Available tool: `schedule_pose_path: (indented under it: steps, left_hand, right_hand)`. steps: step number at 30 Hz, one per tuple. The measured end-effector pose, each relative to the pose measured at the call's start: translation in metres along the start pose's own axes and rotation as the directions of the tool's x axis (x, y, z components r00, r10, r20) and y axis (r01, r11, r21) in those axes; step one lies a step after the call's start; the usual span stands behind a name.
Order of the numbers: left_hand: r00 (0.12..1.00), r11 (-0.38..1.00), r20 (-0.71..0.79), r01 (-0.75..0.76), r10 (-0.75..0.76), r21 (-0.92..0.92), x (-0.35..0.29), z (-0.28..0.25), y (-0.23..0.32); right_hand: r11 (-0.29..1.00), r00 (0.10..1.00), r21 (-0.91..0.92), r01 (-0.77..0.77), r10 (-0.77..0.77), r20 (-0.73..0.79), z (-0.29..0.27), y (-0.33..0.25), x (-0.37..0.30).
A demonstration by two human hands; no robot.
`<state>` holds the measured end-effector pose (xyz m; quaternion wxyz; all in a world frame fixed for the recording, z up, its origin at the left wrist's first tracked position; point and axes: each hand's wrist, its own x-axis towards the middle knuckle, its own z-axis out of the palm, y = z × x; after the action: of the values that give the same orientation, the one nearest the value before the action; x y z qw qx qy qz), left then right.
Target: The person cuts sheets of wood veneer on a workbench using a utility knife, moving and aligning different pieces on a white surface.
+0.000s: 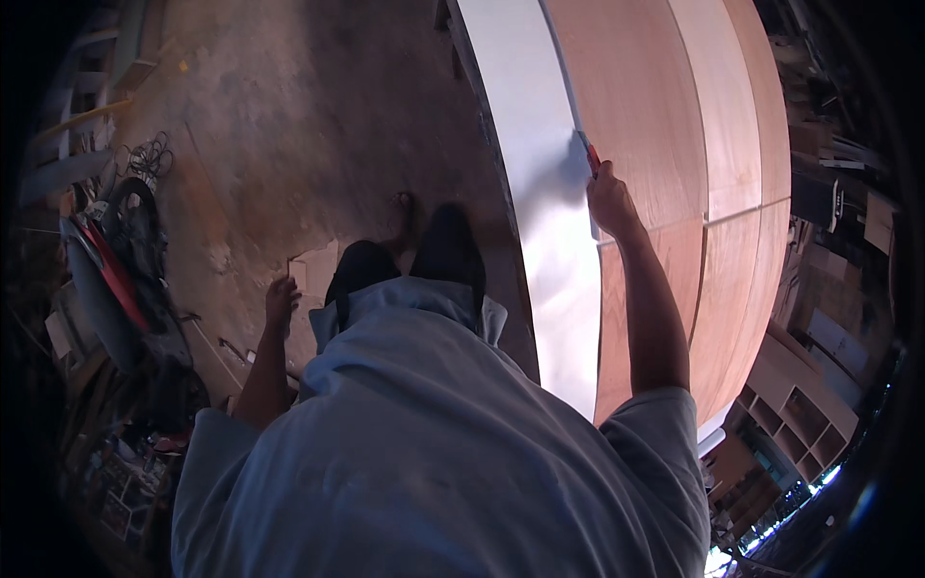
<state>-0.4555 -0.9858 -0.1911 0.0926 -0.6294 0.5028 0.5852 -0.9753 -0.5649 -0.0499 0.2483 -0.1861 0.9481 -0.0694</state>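
Observation:
My right hand (612, 197) is closed round a slim red-handled utility knife (593, 154). Its thin grey tip rests at the seam between a glossy white sheet (525, 87) and a reddish-brown plywood panel (631, 87). The far arm is stretched out over the work surface, and a soft shadow falls on the white sheet beside the hand. My left hand (281, 301) hangs low at my left side, away from the panels. Its fingers are loosely bent and apart, and nothing shows in them.
Paler wood strips (727, 96) lie beyond the plywood, with a cross seam. At left, a dark machine with a red part (116, 275) and coiled wire (149, 159) stand among clutter. A wooden shelf unit (795, 409) is at lower right. Board scraps (313, 270) lie on the floor.

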Motion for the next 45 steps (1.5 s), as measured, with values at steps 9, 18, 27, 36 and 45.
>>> schedule_pose_path:
  steps: [9,18,27,36,45]
  left_hand:
    - [0.968,0.944,-0.008,0.243,-0.251,-0.224,-0.106,0.018,-0.234]
    - [0.995,0.991,0.100,0.027,-0.013,-0.134,-0.245,0.091,-0.316]
    - [0.992,0.969,0.011,0.129,-0.129,-0.212,-0.285,0.077,-0.430]
    - [1.000,0.994,0.001,-0.004,0.004,-0.109,-0.327,0.067,-0.471]
    - [0.996,0.997,0.083,-0.030,0.036,-0.067,-0.406,0.051,-0.578]
  right_hand:
    - [0.999,0.999,0.010,0.045,-0.045,-0.010,0.032,0.055,-0.085]
    - [0.999,0.999,-0.025,0.026,-0.026,0.030,0.060,0.091,-0.127]
    - [0.977,0.983,-0.109,0.184,-0.186,-0.006,0.108,0.165,-0.223]
    - [0.957,0.971,-0.166,0.237,-0.231,0.055,0.138,0.203,-0.296]
    - [0.991,0.990,-0.034,0.128,-0.130,-0.053,0.172,0.240,-0.363]
